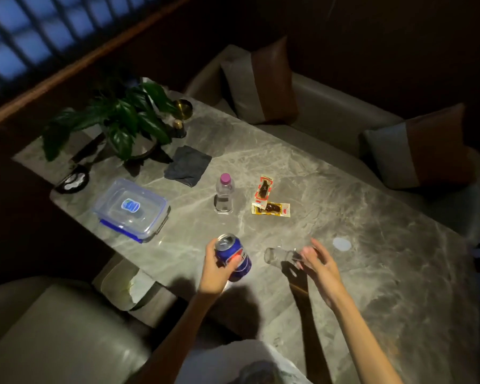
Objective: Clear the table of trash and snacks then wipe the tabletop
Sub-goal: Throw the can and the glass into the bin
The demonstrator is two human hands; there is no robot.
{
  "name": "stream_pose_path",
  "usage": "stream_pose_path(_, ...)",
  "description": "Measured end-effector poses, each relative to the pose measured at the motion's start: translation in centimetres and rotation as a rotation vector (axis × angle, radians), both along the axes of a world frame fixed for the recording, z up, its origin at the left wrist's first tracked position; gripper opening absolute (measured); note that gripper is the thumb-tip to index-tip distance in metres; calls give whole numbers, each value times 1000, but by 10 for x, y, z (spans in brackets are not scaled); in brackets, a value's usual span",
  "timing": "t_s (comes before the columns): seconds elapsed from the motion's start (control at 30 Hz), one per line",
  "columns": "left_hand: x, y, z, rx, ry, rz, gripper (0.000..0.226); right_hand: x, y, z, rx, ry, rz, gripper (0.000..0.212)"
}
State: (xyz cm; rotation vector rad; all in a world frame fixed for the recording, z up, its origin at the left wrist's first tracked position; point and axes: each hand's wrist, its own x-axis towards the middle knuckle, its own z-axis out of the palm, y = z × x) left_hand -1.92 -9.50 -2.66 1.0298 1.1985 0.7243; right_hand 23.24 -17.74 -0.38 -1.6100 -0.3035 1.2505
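1. Trash is what I handle at this moment: my left hand point(219, 266) is wrapped tight around a blue aluminium soda can point(233, 256), lifted a little and tilted over the near part of the grey marble tabletop point(372, 273), I judge so that I can carry it away.
2. My right hand point(316, 261) has the fingers point(317, 245) spread apart. They touch the end of a clear plastic bottle lying on its side point(280, 256), but I cannot tell if they already pinch it.
3. Both hands work close together, so two pieces may leave in one trip.
4. Further away stand a clear water bottle with a purple cap point(225, 194), upright, and just beside it two small snack packets with yellow and red print point(269, 200), one angled against the other.
5. A transparent plastic box with blue clips point(132, 209) sits near the left edge; I suppose the snacks could go into it.
6. A folded dark grey cloth point(187, 166) waits beside the green potted plant point(119, 120), probably kept for wiping after the table is cleared.
7. A small pale round spot point(342, 244) lies right of my hand; what it is, I cannot tell.
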Motion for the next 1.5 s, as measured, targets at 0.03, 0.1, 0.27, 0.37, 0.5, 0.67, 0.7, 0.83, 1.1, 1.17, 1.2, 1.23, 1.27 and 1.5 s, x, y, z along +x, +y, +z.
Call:
stream_pose_path(0.03, -8, -7, 3, -13, -29, 83, 58, -4, -2, 5, 30, 36, 2, 88)
stream_pose_path(0.1, -29, -19, 15, -39, -76, 197, 62, -16, -2, 17, 83, 91, 34, 100)
stream_pose_path(0.27, -98, -35, 36, -43, -80, 404, 79, -74, 22, 32, 91, 143, 168, 46)
stream_pose_path(0.37, -147, -40, 33, -23, -44, 546, 81, -129, 44, 36, 87, 107, 343, 47)
stream_pose_path(0.5, -222, -40, 24, -5, 24, 758, 67, -223, 68, 32, 5, 124, 478, 73)
stream_pose_path(0.67, -309, -30, -5, -71, 138, 897, 70, -339, 78, -3, -118, 218, 571, 49)
stream_pose_path(0.7, -326, -27, -25, -88, 204, 916, 75, -360, 82, -11, -147, 221, 590, 43)
stream_pose_path(0.83, -380, -9, -80, -201, 198, 921, 79, -433, 100, -69, -265, 173, 641, 42)
stream_pose_path(1.1, -426, 36, -281, -433, 46, 1013, 60, -506, 155, -306, -516, 101, 570, 95)
stream_pose_path(1.17, -419, 44, -336, -487, 38, 1004, 59, -506, 168, -364, -537, 76, 516, 80)
stream_pose_path(1.2, -416, 48, -360, -509, 46, 990, 62, -508, 175, -383, -557, 68, 485, 72)
stream_pose_path(1.23, -411, 53, -381, -515, 36, 987, 67, -510, 181, -401, -583, 61, 480, 67)
stream_pose_path(1.27, -407, 57, -402, -531, 44, 981, 70, -512, 188, -418, -607, 47, 501, 62)
stream_pose_path(1.5, -380, 92, -537, -558, 57, 960, 75, -514, 228, -543, -648, -191, 590, 32)
